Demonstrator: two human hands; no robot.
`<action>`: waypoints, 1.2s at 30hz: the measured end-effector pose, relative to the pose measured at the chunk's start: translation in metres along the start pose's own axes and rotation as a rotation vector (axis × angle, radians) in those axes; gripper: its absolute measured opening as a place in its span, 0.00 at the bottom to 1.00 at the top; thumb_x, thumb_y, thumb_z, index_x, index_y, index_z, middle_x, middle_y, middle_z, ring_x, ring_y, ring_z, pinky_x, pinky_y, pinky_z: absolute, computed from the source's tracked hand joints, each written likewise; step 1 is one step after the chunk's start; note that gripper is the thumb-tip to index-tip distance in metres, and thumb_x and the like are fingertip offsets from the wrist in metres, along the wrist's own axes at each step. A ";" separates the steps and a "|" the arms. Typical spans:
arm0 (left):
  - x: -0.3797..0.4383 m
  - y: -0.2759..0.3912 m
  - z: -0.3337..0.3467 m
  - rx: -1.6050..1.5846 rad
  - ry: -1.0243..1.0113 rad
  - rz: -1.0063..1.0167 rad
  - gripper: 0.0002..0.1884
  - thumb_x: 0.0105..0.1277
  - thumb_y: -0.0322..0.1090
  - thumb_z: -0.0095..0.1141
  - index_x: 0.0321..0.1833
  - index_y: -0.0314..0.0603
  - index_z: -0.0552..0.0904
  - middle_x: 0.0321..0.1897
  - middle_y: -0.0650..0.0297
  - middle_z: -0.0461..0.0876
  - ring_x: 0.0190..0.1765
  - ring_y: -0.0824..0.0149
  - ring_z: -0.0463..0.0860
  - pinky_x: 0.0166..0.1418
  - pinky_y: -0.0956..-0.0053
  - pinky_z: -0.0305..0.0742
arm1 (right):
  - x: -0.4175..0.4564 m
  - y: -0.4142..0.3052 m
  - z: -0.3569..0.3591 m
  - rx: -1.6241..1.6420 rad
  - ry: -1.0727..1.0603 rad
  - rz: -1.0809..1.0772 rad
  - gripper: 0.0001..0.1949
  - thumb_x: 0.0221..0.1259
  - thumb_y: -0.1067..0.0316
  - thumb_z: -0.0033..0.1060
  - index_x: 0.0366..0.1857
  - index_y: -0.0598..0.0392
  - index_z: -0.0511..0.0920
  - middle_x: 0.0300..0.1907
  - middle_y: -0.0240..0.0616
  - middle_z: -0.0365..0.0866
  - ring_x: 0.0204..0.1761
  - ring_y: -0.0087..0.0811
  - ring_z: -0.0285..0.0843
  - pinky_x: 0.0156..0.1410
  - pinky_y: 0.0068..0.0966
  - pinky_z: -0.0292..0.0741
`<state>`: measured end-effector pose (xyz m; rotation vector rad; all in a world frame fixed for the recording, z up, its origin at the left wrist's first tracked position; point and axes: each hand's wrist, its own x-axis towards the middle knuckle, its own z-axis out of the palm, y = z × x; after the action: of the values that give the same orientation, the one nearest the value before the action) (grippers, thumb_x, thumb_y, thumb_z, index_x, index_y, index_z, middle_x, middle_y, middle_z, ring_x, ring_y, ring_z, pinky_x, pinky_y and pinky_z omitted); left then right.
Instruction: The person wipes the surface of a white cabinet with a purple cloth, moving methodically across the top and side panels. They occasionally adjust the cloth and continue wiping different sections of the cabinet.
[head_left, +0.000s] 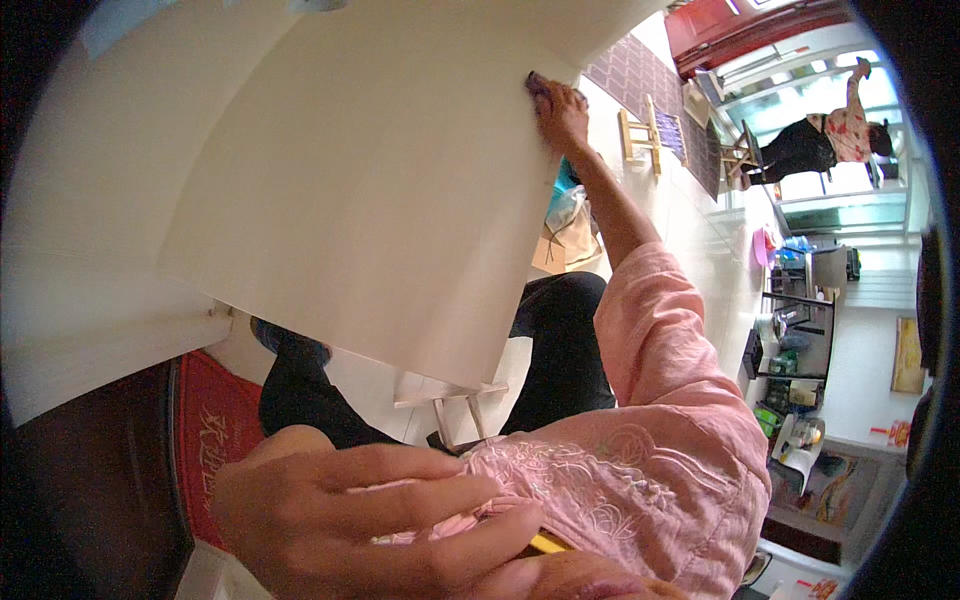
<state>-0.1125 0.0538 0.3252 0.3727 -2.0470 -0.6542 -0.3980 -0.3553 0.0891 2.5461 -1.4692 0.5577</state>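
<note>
A large cream sheet (360, 187), smooth and bare of marks, fills the upper middle of my view, and its near corner droops over the edge of a pale surface. My right hand (559, 116) is at the sheet's upper right edge, arm stretched out. Its curled fingers hold a small dark object (532, 77) against the sheet, too blurred to name. Close to the camera, my left hand (375, 517) is raised before my chest, fingers pointing right. A yellow strip (551, 541) shows beside its fingertips; whether the hand holds it is unclear.
A low wooden stool (454, 405) stands between my legs. Bags (574, 229) lie on the tiled floor at right, near a small wooden rack (641, 139). A red panel (221, 435) bearing writing is at lower left. Beyond are shelves (795, 330) and another person (825, 142).
</note>
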 end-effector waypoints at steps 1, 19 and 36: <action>-0.002 0.005 -0.001 0.008 -0.027 0.006 0.14 0.56 0.34 0.65 0.44 0.37 0.82 0.44 0.54 0.85 0.47 0.57 0.85 0.54 0.65 0.81 | -0.013 -0.002 0.000 0.004 0.022 -0.008 0.20 0.69 0.56 0.48 0.62 0.45 0.74 0.61 0.41 0.75 0.67 0.46 0.66 0.74 0.45 0.56; -0.016 0.040 0.082 -0.711 1.300 -0.405 0.14 0.43 0.29 0.70 0.16 0.42 0.73 0.22 0.65 0.71 0.26 0.70 0.75 0.29 0.78 0.68 | 0.055 0.055 0.024 0.053 -0.104 0.134 0.21 0.71 0.46 0.41 0.62 0.32 0.76 0.64 0.36 0.75 0.69 0.48 0.65 0.72 0.44 0.62; 0.024 0.086 0.057 -0.418 1.284 -1.606 0.22 0.32 0.16 0.72 0.10 0.44 0.66 0.16 0.71 0.65 0.21 0.77 0.72 0.24 0.85 0.60 | 0.011 0.041 0.023 0.050 -0.025 0.035 0.20 0.71 0.51 0.44 0.64 0.33 0.72 0.65 0.33 0.72 0.69 0.44 0.63 0.75 0.43 0.57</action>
<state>-0.1744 0.1286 0.3672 1.6514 -0.0560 -1.2040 -0.4231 -0.3919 0.0701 2.5786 -1.5305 0.5765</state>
